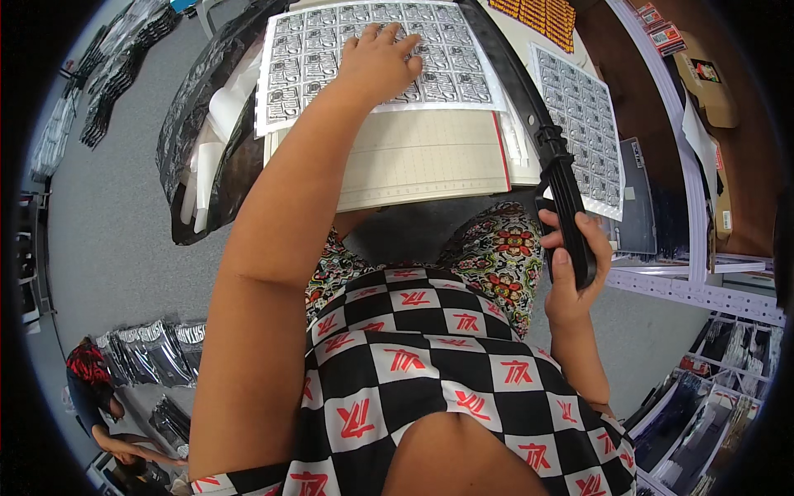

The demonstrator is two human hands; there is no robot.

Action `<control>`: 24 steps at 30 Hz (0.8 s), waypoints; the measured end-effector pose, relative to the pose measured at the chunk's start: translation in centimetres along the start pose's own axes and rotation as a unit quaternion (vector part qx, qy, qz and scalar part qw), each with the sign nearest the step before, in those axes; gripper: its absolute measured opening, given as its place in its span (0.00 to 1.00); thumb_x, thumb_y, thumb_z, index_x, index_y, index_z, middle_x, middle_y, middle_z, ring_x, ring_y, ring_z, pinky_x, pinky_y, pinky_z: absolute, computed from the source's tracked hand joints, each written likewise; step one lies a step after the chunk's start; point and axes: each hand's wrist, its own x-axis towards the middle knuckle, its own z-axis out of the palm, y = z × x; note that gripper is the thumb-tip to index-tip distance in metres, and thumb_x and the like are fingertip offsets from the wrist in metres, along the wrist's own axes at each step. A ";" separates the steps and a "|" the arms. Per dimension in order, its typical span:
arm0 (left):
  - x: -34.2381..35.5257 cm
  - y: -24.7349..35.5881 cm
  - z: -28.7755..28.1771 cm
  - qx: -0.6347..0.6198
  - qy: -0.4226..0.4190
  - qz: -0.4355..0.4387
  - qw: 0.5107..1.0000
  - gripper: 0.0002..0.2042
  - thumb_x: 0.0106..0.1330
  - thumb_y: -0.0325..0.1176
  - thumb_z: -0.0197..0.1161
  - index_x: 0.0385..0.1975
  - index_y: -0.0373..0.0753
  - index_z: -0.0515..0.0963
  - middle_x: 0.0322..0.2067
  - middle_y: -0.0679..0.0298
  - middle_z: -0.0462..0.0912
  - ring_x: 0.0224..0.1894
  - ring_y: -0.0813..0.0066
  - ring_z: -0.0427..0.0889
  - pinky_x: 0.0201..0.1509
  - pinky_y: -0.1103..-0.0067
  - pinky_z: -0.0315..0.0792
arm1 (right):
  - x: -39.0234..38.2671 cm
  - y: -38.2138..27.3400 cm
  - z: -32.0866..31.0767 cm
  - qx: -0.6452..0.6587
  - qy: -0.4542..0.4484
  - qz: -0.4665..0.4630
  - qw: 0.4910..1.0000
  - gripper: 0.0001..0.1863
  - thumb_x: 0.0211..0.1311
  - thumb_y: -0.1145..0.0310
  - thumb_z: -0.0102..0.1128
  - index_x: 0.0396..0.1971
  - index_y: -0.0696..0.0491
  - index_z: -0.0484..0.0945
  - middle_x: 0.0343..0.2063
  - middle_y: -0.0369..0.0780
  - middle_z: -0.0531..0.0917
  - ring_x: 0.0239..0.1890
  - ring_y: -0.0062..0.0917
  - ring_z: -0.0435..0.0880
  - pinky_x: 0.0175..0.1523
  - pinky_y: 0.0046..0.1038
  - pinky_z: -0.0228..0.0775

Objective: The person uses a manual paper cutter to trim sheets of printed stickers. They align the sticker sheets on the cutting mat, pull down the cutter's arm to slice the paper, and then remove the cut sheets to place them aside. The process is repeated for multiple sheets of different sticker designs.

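My left hand (380, 62) lies with fingers spread on a white sheet of black-and-grey printed stickers (285, 74). That sheet rests over the cream, grid-lined bed of a paper cutter (422, 161), and its near edge stops short of the bed's front edge. At the right, my right hand (589, 273) is closed around the black handle (566, 194) of the cutter's long blade arm. The arm runs along the right side of the sheet toward the far end. How far the blade is raised is hard to tell.
Right of the blade arm lie another printed sticker sheet (591, 140) and a yellow-and-red sheet (542, 21). A black plastic bag (194, 153) with white paper scraps stands left of the cutter. A brown cardboard box (703, 91) sits far right. Another person (103, 405) works at lower left.
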 end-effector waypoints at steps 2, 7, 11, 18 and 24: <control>0.0 -0.1 0.0 0.000 -0.001 0.002 1.000 0.20 0.62 0.48 0.39 0.54 0.57 0.60 0.58 0.64 0.56 0.61 0.63 0.52 0.60 0.62 0.50 | -0.3 0.5 0.1 0.013 -0.001 -0.009 1.000 0.19 0.54 0.78 0.45 0.48 0.60 0.59 0.35 0.47 0.73 0.42 0.29 0.74 0.45 0.25 0.67; -0.1 -0.3 0.3 0.007 0.015 0.008 1.000 0.20 0.62 0.48 0.39 0.54 0.57 0.61 0.57 0.64 0.57 0.61 0.63 0.52 0.59 0.62 0.51 | -0.9 1.3 0.3 0.029 0.000 -0.017 0.999 0.19 0.54 0.80 0.44 0.48 0.60 0.59 0.34 0.46 0.72 0.43 0.31 0.74 0.44 0.27 0.69; -0.1 -0.4 0.4 0.010 0.024 0.012 1.000 0.20 0.62 0.48 0.39 0.54 0.58 0.61 0.57 0.64 0.58 0.60 0.64 0.53 0.59 0.62 0.51 | -1.3 1.9 0.4 0.032 -0.002 -0.029 0.999 0.19 0.54 0.81 0.43 0.48 0.59 0.59 0.34 0.47 0.72 0.43 0.31 0.74 0.43 0.27 0.69; 0.3 -1.3 1.8 0.035 0.048 0.028 0.998 0.20 0.61 0.48 0.39 0.54 0.58 0.61 0.57 0.64 0.57 0.61 0.64 0.53 0.60 0.62 0.50 | -2.2 3.3 0.8 0.052 0.012 -0.044 0.998 0.19 0.53 0.80 0.44 0.48 0.58 0.60 0.32 0.47 0.73 0.42 0.31 0.74 0.42 0.25 0.68; 0.3 -1.5 1.6 0.026 0.049 0.035 0.998 0.20 0.61 0.48 0.39 0.54 0.57 0.61 0.57 0.64 0.57 0.61 0.64 0.53 0.60 0.62 0.50 | -2.5 3.9 1.1 0.057 0.023 -0.054 0.997 0.18 0.54 0.77 0.47 0.47 0.57 0.61 0.31 0.46 0.74 0.41 0.31 0.74 0.40 0.24 0.68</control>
